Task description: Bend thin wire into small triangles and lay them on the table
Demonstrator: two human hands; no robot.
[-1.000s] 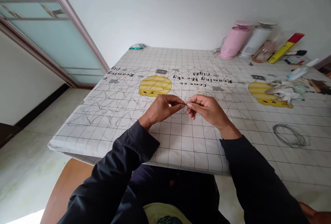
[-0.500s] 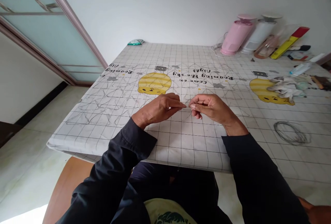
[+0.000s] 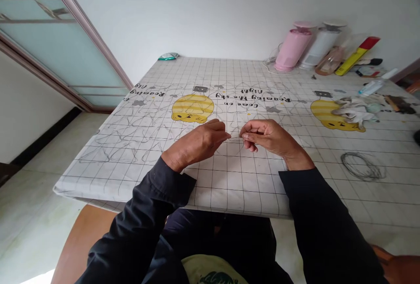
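Note:
In front of the table's near edge, my left hand point(image 3: 200, 144) is closed in a pinch, thumb and forefinger pointing right. My right hand point(image 3: 267, 137) faces it a short gap away, thumb and forefinger pressed together and the other fingers curled loosely. Both pinch a thin grey wire, so fine that it barely shows between the fingertips. Loose bent loops of similar wire point(image 3: 123, 142) spread over the checked tablecloth point(image 3: 229, 187), mostly to the left and beyond my hands. A coil of wire point(image 3: 361, 166) lies to the right of my right forearm.
At the back right stand a pink cylinder point(image 3: 293, 50) and a white cylinder point(image 3: 320, 47). Beside them are a yellow-and-red box point(image 3: 356, 58) and a clear bottle point(image 3: 377, 83). A crumpled cloth point(image 3: 356, 109) lies nearer. A green packet point(image 3: 168, 56) rests at the far left corner.
My left hand has drawn slightly left and its fingers have curled in more, widening the gap between the fingertips. My right hand keeps its pinch. The view has shifted a little.

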